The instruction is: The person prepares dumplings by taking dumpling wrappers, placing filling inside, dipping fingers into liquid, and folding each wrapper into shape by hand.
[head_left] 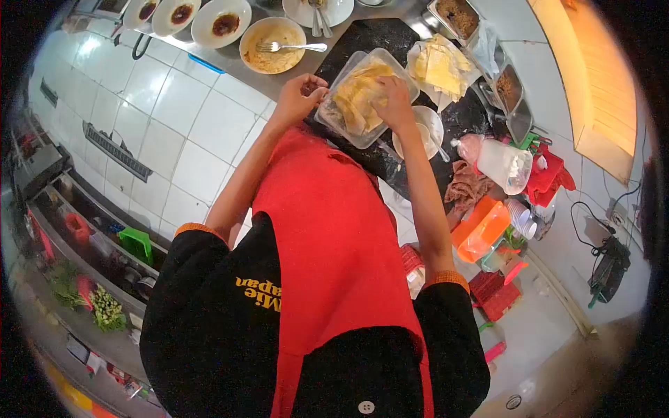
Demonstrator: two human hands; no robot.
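A clear plastic container on the black counter mat holds yellow folded wrapper pieces and some greyish filling at its left side. My right hand reaches into it, its fingers on the yellow pieces. At the container's left edge is my left hand, fingers curled together; whatever they hold is too small to name. A stack of yellow wrapper sheets lies on plastic to the right of the container. Close below my right hand stand small white bowls with a spoon.
A bowl with a fork and white bowls of dark sauce line the back left. Metal trays of brown mince stand at the back right. A brown cloth, a plastic bag and an orange container lie at the right.
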